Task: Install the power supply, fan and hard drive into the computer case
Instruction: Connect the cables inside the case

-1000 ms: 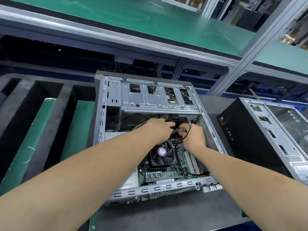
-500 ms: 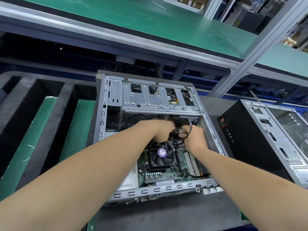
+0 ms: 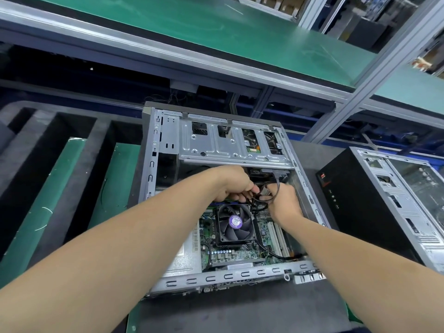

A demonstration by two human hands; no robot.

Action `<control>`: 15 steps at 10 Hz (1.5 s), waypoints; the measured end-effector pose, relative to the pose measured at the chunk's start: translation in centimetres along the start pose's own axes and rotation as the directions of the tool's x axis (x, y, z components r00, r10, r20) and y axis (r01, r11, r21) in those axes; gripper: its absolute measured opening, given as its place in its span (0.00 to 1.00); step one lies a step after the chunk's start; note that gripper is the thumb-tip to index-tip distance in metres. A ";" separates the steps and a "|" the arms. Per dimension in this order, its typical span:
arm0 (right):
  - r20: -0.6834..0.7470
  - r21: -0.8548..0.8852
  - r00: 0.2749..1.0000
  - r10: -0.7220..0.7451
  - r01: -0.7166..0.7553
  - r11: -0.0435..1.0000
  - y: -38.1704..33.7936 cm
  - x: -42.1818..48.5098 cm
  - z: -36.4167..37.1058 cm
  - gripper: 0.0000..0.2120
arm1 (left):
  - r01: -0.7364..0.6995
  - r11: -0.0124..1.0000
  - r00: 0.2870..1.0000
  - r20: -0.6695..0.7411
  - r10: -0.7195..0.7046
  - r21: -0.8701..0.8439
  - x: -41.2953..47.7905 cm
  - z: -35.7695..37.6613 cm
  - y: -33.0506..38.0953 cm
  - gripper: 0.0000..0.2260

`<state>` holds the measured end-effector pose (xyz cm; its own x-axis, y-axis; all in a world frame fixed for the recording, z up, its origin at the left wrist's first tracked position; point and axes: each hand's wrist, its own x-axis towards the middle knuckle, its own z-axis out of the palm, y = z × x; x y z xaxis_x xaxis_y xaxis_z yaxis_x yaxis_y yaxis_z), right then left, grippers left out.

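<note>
An open grey computer case (image 3: 153, 164) lies on its side in front of me. Its metal drive cage (image 3: 230, 150) sits at the far end, with a hard drive partly visible through the cut-outs. A black fan (image 3: 236, 223) with a purple label sits on the green motherboard. Both hands work inside, just below the cage. My left hand (image 3: 234, 187) pinches a bundle of black cables (image 3: 264, 200). My right hand (image 3: 284, 200) grips the same cables from the right. A black lead runs up to a connector (image 3: 276, 175) under the cage. The power supply is hidden under my left forearm.
A second black computer case (image 3: 360, 203) stands open to the right. Dark foam slots with green panels (image 3: 60, 188) lie to the left. A green-topped shelf (image 3: 192, 27) on aluminium posts runs overhead behind the case.
Both hands stay at the cable bundle below the cage; the left fingers have shifted slightly on the cables. The view has dipped a little.
</note>
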<state>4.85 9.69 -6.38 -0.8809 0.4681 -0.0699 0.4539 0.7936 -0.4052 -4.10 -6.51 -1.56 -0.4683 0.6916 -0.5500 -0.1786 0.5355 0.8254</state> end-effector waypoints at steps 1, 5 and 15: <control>0.023 0.006 1.000 0.006 -0.006 1.000 0.1 -0.1 -0.1 0.14 | 0.001 0.993 0.999 0.038 0.003 -0.115 0.1 0.1 -0.2 0.12; -0.054 -0.010 0.996 0.076 -0.077 0.997 -0.8 -0.8 0.7 0.15 | 0.114 0.959 0.993 0.039 -0.107 -0.260 1.3 0.6 -0.6 0.13; 0.015 0.039 0.999 0.035 -0.036 0.999 0.1 -0.2 0.3 0.11 | 0.121 0.964 0.989 0.109 -0.097 -0.238 0.4 0.5 0.1 0.10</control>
<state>5.06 9.50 -6.70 -0.8662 0.4901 -0.0976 0.4797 0.7606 -0.4374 -3.91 -5.93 -1.72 -0.3519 0.6849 -0.6380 -0.4346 0.4841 0.7595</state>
